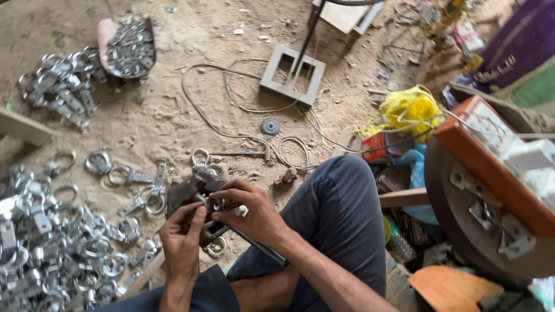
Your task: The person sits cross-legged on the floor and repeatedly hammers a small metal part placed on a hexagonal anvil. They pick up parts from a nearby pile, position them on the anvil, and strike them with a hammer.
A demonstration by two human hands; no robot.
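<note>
A dark metal tool (pixel 193 193) is standing on the sandy floor (pixel 173 124) just in front of the person's knee (pixel 341 179), and its long axis is running from upper left down to lower right, where a steel rod (pixel 260 247) is sticking out toward the leg. The left hand (pixel 182 240) is closing narrowly around the lower part of the tool. The right hand (pixel 251 211) is pinching a small shiny ring piece (pixel 214 204) on top of it with curled fingers. Left of the tool, a big pile of silver ring clamps (pixel 49 248) is lying. Behind the tool, a grey cable (pixel 231 107) and a square metal frame (pixel 292 75) are lying.
</note>
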